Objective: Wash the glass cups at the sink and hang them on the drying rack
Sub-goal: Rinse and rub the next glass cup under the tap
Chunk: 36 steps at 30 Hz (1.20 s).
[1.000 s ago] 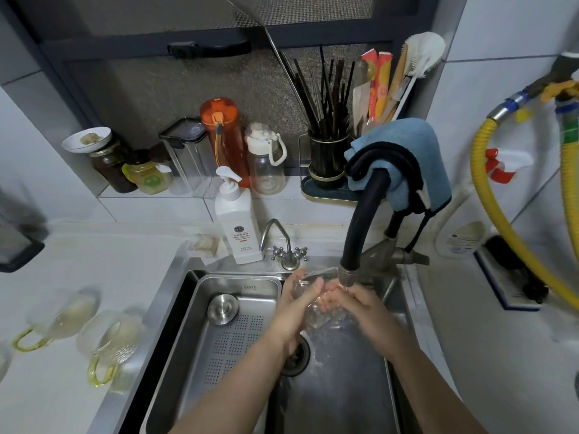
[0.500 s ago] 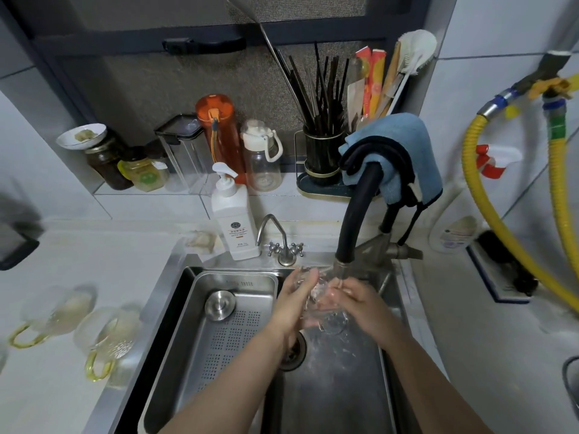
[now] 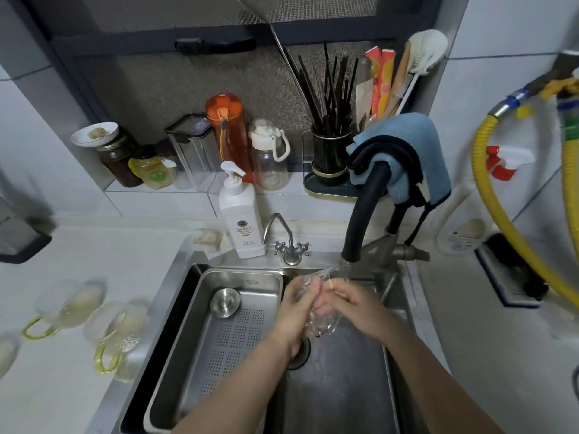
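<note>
Since the earlier frame the cup [image 3: 322,317] has been tilted, its mouth raised toward the spout [image 3: 346,270] at 1 o'clock. It is held between both hands over the sink [image 3: 344,386]: the left hand [image 3: 296,311] is curled round its side, the right hand [image 3: 351,303] is wrapped over it from 3 o'clock. Two unwashed cups [image 3: 91,317] lie on the counter at 9 o'clock; a colander tray [image 3: 225,333] fills the sink's left half, a soap bottle [image 3: 239,217] stands at 11 o'clock.

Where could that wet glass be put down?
Bare counter lies between the lying cups and the sink's left rim, and right of the sink before the black brush. The perforated tray is open too. The back ledge, jars to chopstick holder, is crowded.
</note>
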### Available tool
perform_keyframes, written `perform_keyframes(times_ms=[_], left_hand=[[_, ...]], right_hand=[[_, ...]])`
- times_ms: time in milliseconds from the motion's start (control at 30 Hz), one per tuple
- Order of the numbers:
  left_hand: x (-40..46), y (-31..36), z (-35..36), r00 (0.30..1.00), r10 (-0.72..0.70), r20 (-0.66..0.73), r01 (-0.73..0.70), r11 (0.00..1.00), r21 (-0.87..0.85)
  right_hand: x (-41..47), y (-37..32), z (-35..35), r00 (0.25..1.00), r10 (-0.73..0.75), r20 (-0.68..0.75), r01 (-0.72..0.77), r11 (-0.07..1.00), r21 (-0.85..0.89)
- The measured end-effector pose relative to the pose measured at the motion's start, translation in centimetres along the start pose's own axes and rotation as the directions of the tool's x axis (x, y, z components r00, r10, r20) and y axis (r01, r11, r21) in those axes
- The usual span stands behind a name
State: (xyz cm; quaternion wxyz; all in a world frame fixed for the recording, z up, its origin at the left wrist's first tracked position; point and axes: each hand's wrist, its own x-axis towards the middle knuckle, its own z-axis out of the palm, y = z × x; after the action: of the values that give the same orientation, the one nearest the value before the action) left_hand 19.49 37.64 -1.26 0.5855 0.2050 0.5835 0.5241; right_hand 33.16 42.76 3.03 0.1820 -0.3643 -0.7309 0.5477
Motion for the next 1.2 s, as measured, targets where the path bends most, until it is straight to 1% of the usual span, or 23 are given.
perform_keyframes(times_ms=[67,133,233,300,367,433,500,533,567,600,633,667,700,767,800,867,900,933,967,1033,1100,1133,1200], left_hand=[[-0.1,0.3,0.1,1.000,-0.013,0.020,0.013,0.999,0.033],[-0.2,0.7,0.6,0.998,-0.034,0.060,0.030,0.997,0.067],[-0.1,1.3,1.2,0.996,-0.038,0.079,0.033,0.997,0.065],[0.2,1.7,1.0,0.998,-0.042,0.055,0.039,0.998,0.049],[0.2,2.0,0.7,0.998,-0.052,0.047,0.050,0.998,0.041],[0.6,1.9,0.5,0.999,-0.037,0.040,0.035,0.998,0.056],[0.8,2.1,0.2,0.999,-0.019,0.030,0.016,0.995,0.101],[0.8,2.2,-0.2,0.999,-0.028,0.045,0.022,0.991,0.134],[0.6,2.4,-0.4,0.996,-0.045,0.082,0.031,0.985,0.170],[0.3,2.5,-0.5,0.991,-0.058,0.119,0.033,0.979,0.201],[-0.2,2.5,-0.5,0.987,-0.056,0.153,0.023,0.977,0.214],[-0.5,2.3,-0.6,0.984,-0.046,0.173,0.012,0.981,0.193],[-0.8,2.2,-0.7,0.985,-0.024,0.173,-0.003,0.988,0.152],[-0.7,2.2,-0.7,0.992,-0.001,0.130,-0.005,0.999,0.042],[-0.4,2.1,-0.8,0.995,-0.001,0.101,-0.001,1.000,0.015],[-0.1,2.1,-1.1,0.995,-0.024,0.097,0.023,1.000,0.012],[-0.1,2.2,-1.2,0.993,-0.032,0.116,0.028,0.999,0.035],[-0.2,2.2,-1.2,0.990,-0.027,0.140,0.019,0.998,0.058],[-0.4,2.0,-1.2,0.985,-0.017,0.169,0.005,0.997,0.076],[-0.7,1.2,-1.4,0.977,0.003,0.212,-0.019,0.997,0.072],[-0.7,0.2,-1.2,0.983,0.054,0.178,-0.065,0.996,0.056],[-0.6,-0.1,-1.1,0.986,0.084,0.144,-0.092,0.994,0.054],[-0.4,0.0,-1.1,0.990,0.113,0.080,-0.118,0.990,0.071]], right_hand=[[0.0,0.1,-0.2,0.995,0.034,0.098,-0.027,0.998,-0.065],[0.2,0.1,-0.6,0.989,0.052,0.139,-0.036,0.993,-0.114],[0.1,-0.5,-0.9,0.991,0.021,0.129,-0.017,0.999,-0.033],[-0.1,-0.5,-0.9,0.996,-0.010,0.085,0.010,1.000,0.004],[-0.2,-0.2,-0.8,0.999,-0.026,0.027,0.027,0.998,-0.050],[-0.4,0.2,-0.7,1.000,-0.021,0.009,0.021,0.997,-0.072],[-0.6,0.4,-0.6,1.000,-0.001,0.015,0.001,1.000,-0.016],[-0.6,0.5,-0.6,1.000,0.007,-0.010,-0.007,1.000,0.004],[-0.5,0.7,-0.6,0.997,0.022,-0.069,-0.020,0.999,0.027],[-0.2,0.8,-0.5,0.985,0.055,-0.161,-0.045,0.997,0.064],[0.1,0.8,-0.5,0.964,0.102,-0.244,-0.068,0.987,0.143],[0.3,0.6,-0.4,0.946,0.139,-0.292,-0.076,0.973,0.217],[0.6,0.5,-0.3,0.941,0.153,-0.300,-0.075,0.964,0.255],[0.4,0.5,-0.2,0.967,0.140,-0.214,-0.081,0.962,0.262],[0.2,0.7,-0.3,0.980,0.126,-0.153,-0.080,0.957,0.278],[-0.4,0.8,-0.4,0.992,0.111,-0.062,-0.086,0.944,0.319],[-0.6,1.0,-0.5,0.993,0.106,-0.055,-0.083,0.944,0.321],[-0.6,1.2,-0.5,0.991,0.112,-0.078,-0.082,0.946,0.314],[-0.5,1.3,-0.4,0.983,0.136,-0.120,-0.092,0.945,0.315],[0.1,1.6,0.1,0.956,0.220,-0.194,-0.132,0.913,0.386],[0.5,1.3,0.7,0.946,0.242,-0.216,-0.134,0.898,0.420],[0.6,1.2,0.9,0.957,0.220,-0.191,-0.129,0.907,0.401],[0.4,0.9,1.4,0.984,0.156,-0.090,-0.119,0.938,0.324]])
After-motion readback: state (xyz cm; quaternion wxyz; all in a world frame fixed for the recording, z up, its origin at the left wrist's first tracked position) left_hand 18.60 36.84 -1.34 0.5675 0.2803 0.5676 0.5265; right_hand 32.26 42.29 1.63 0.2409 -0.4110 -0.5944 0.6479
